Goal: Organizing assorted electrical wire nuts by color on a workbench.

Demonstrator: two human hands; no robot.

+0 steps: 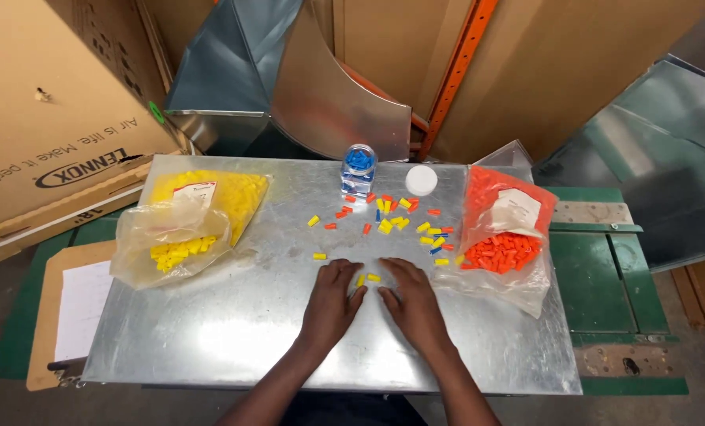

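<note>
While both hands lie flat on the metal sheet (234, 331), neither grasps anything: the left hand (332, 304) and the right hand (411, 304) rest palm down, fingers spread and released. Between their fingertips lie two yellow caps (367, 278), just beside the left hand's fingers but not held. Another yellow cap (319, 256) sits just beyond the left hand.

Farther out, a loose scatter of caps (400, 217) in yellow, orange and a few blue spreads across the middle of the sheet, reaching toward the right side. Behind the scatter stands a clear jar (359, 170) with blue caps inside, upright and open, and its white lid (422, 181) lies flat just beside it.

At the sheet's left lies a clear bag of yellow caps (187, 225), mouth slack. At the right lies a clear bag of orange caps (504, 237), close to the edge of the scatter.

Off the sheet to the left, a clipboard (68, 308) with paper rests on the green surface, partly under the sheet. Cardboard boxes (52, 102) and bent metal ducting (289, 79) stand behind.
</note>
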